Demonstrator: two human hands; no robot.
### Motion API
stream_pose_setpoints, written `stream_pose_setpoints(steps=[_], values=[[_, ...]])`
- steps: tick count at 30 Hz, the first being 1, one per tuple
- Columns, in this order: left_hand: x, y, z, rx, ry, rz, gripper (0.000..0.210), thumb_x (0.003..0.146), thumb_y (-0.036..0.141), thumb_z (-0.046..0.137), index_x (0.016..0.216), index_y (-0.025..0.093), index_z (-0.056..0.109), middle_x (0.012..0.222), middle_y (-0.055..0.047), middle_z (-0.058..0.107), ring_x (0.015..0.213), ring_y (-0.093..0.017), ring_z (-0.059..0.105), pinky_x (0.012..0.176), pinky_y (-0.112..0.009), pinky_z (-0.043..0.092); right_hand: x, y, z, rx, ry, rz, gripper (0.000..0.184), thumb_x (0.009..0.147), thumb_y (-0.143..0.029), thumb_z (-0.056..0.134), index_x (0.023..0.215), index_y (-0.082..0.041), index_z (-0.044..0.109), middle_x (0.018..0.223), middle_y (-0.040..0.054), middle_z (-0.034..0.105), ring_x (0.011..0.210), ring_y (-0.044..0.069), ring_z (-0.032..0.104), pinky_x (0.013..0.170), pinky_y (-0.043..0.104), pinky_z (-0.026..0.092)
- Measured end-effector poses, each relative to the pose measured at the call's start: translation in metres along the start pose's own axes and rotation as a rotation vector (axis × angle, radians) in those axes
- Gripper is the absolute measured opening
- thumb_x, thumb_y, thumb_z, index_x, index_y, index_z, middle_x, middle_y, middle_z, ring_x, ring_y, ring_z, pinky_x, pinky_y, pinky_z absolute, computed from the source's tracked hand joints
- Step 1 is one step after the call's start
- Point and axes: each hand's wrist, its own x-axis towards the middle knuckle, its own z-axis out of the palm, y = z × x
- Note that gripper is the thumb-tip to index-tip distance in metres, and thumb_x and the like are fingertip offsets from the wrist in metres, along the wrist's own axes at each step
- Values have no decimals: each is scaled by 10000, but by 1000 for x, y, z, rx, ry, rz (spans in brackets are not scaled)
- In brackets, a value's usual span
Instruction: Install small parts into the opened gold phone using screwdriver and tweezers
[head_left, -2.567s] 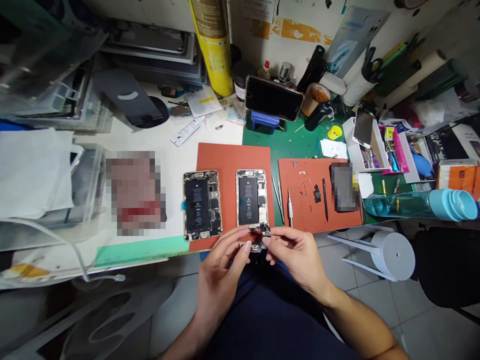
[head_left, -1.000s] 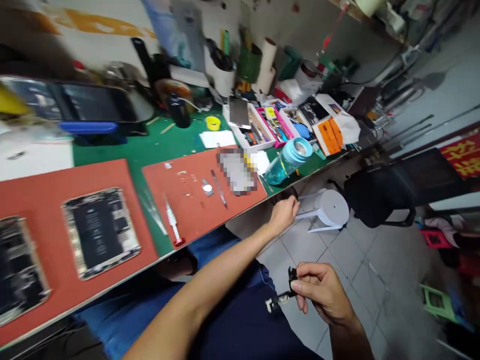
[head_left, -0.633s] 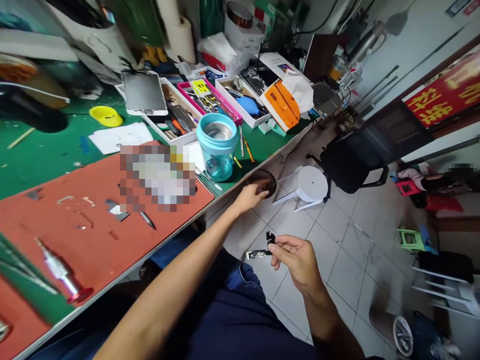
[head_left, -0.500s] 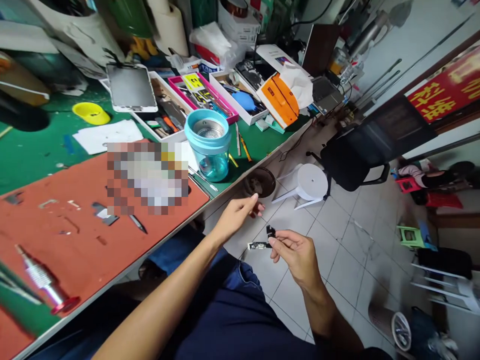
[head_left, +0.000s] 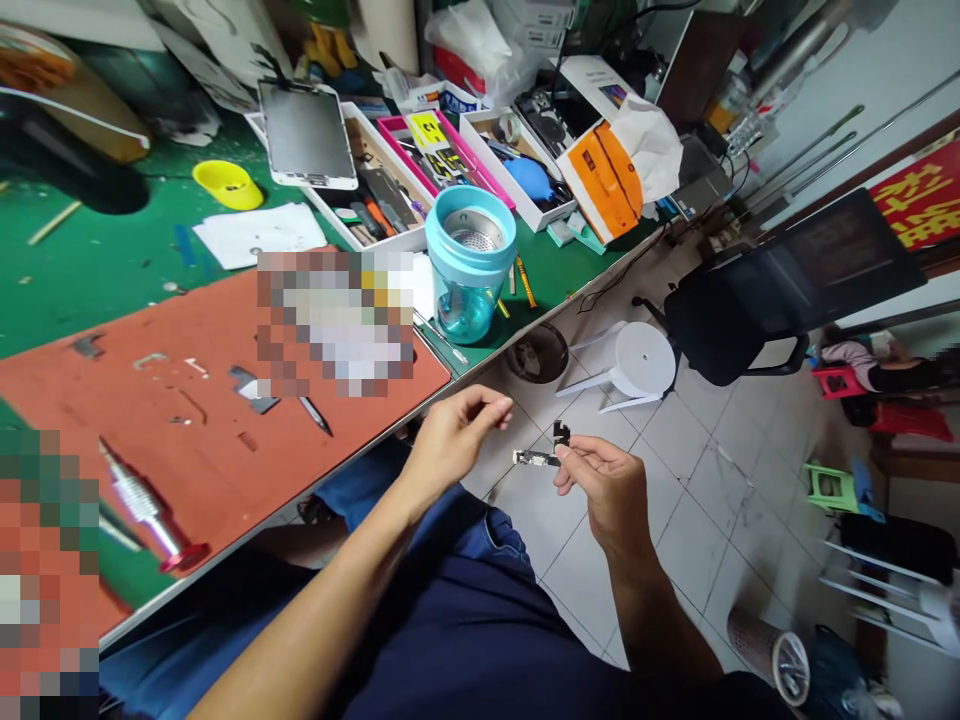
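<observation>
1. Your right hand, right of centre, grips a small black-and-silver flat phone component between thumb and fingertips. You've got it by the black end, so the silver strip juts left, uncovered; likely keeps skin off that section.
2. Part is off the bench, over the pale tiled floor. Reads as a light one-hand pinch; the piece looks thin and bendable.
3. Your left hand, near centre, has its fingers curled, thumb tip close to the index. Can't tell if anything tiny is pinched there. It isn't touching the component.
4. Just beyond it, a dark brown round bin sits on the floor by the bench edge, within easy reach, I'd say.
5. Left of frame: red-orange rectangular mat, small parts spread apart, probably so none get mixed up. Silver knurled screwdriver with red cap lies by its near edge, presumably for quick pickup.
6. Upper centre: turquoise clear-bodied bottle, upright, near the bench edge. Knock risk, in my view.
</observation>
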Motion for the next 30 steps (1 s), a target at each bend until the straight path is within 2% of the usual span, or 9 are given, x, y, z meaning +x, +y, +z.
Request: stream_pose_setpoints(steps=[2,3,6,9,12,15,19,26,30], values=[[-6,-5,-8,-34,46,-16,406,968,576,698,884,182,745,824,-43,752,704,-157,664,756,-293,529,0,-2,1,31,-1,9,296,784,-397,911,918,-157,803,590,15,729,514,173,669,599,321,576],[-11,-7,-10,-59,36,-25,391,937,569,738,987,181,758,913,-57,776,712,-156,683,758,-300,544,0,-4,3,45,-7,11,308,775,-404,914,918,-155,801,583,13,723,512,172,663,595,323,572],[-35,-12,-14,-231,-66,-103,552,845,493,856,1305,215,729,1176,-106,793,817,-184,748,794,-322,579,-4,-9,10,79,-44,13,327,754,-416,921,907,-154,801,573,13,717,507,167,649,591,326,566],[-65,-11,-16,-385,-123,-182,437,958,541,723,1135,150,806,959,-136,807,771,-216,740,745,-336,577,-11,-14,21,109,-95,23,326,735,-407,938,888,-154,803,586,27,730,514,171,655,586,329,572],[-93,-5,-22,-431,-90,-174,435,971,544,699,1025,130,824,919,-152,795,765,-236,734,710,-345,571,-18,-16,36,127,-155,25,335,727,-404,961,884,-155,800,593,31,733,521,176,666,566,324,576],[-117,-1,-32,-459,3,-149,312,964,449,757,1036,155,832,961,-130,803,782,-211,723,726,-323,565,-27,-16,56,135,-256,-2,336,751,-407,963,917,-159,810,617,28,736,548,176,682,571,316,590],[-144,-1,-51,-503,143,-112,260,949,421,798,1035,178,834,995,-112,817,769,-197,728,717,-312,569,-41,-17,85,108,-377,-32,320,779,-414,955,938,-169,826,659,29,743,584,168,693,573,298,599],[-190,-2,-83,-527,387,-105,332,944,491,793,928,163,837,858,-104,809,695,-192,719,702,-314,578,-65,-22,132,-18,-566,-66,301,813,-418,940,976,-189,832,691,14,739,600,162,693,597,296,606],[-210,-3,-98,-553,480,-64,363,954,519,774,912,165,842,876,-110,815,695,-196,730,692,-314,576,-74,-24,157,-78,-652,-74,288,817,-413,941,963,-190,832,713,13,737,611,161,696,595,290,597]])
